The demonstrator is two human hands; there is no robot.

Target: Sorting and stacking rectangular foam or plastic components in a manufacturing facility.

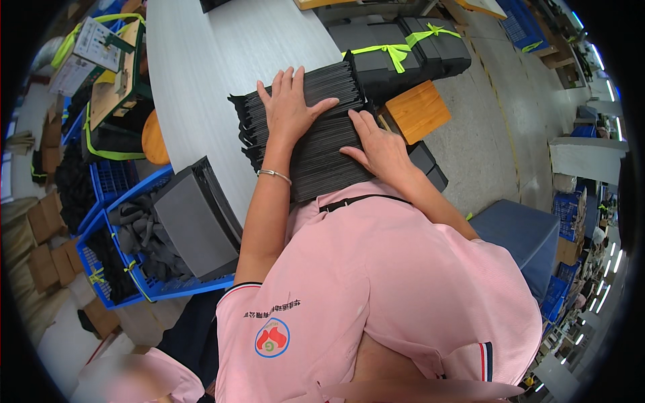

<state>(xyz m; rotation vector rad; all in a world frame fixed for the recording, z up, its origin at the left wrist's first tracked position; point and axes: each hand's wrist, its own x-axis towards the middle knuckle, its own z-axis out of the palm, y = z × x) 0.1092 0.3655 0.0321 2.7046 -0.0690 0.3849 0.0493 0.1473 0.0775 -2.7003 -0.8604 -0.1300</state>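
A thick stack of thin black sheets [322,158] stands on its edges on the pale table, close against my body. My left hand [290,111] lies on top of the stack with its fingers spread toward the far side. At the stack's right side, my right hand [379,144] rests with its fingers stretched over the edge and its thumb apart. Neither hand grasps anything. Some sheet ends stick out unevenly along the stack's left side.
The pale table [201,74] reaches away from me. Black bundles tied with yellow-green strips [383,57] sit beyond the stack, near a wooden stool [418,111]. On the left, a blue crate [161,285] holds dark pieces beside grey sheets [198,225]. Another person [148,376] is at lower left.
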